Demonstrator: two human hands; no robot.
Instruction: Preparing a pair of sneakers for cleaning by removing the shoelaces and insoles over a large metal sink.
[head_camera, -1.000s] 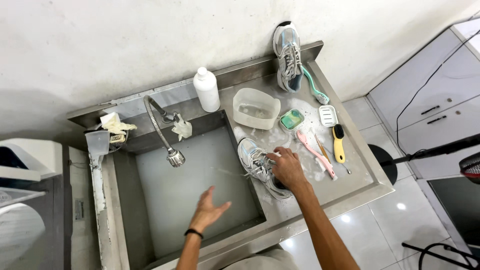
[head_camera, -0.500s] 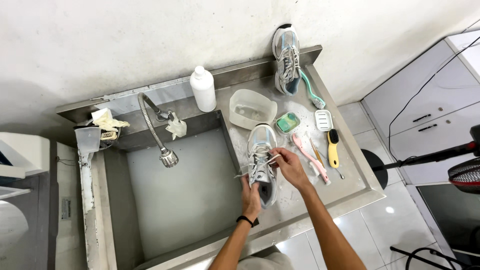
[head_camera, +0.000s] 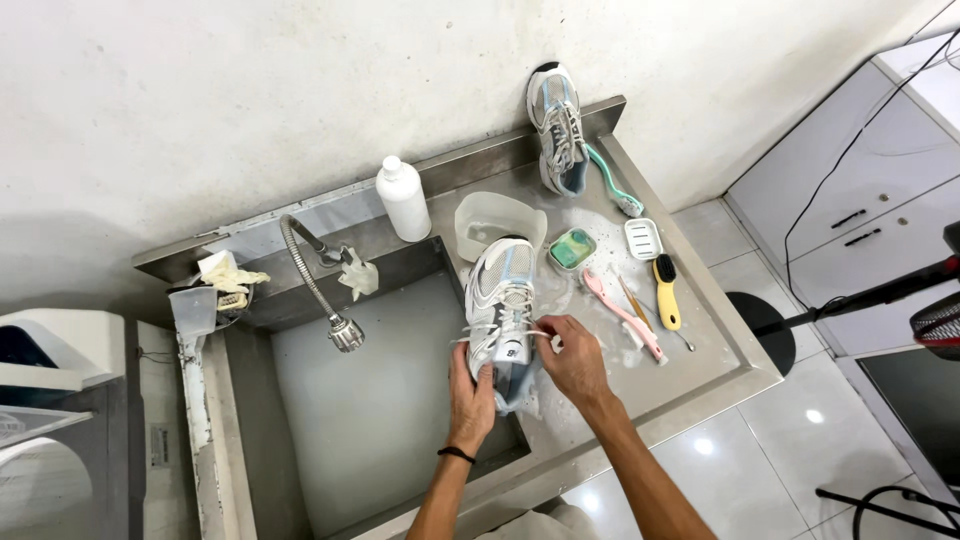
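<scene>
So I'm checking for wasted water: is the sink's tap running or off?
Off, it seems: no stream falls from the hose tap, and the sink basin below shows no splash.

Single head view, looking almost straight down from above a steel sink (head_camera: 380, 400) and its counter (head_camera: 700, 340). The wall fills the top of frame, tiled floor (head_camera: 800, 440) and cabinets (head_camera: 850, 210) the right edge. Moderately close: both forearms enter from the bottom edge, hands near centre. No second view shares the scene.
</scene>
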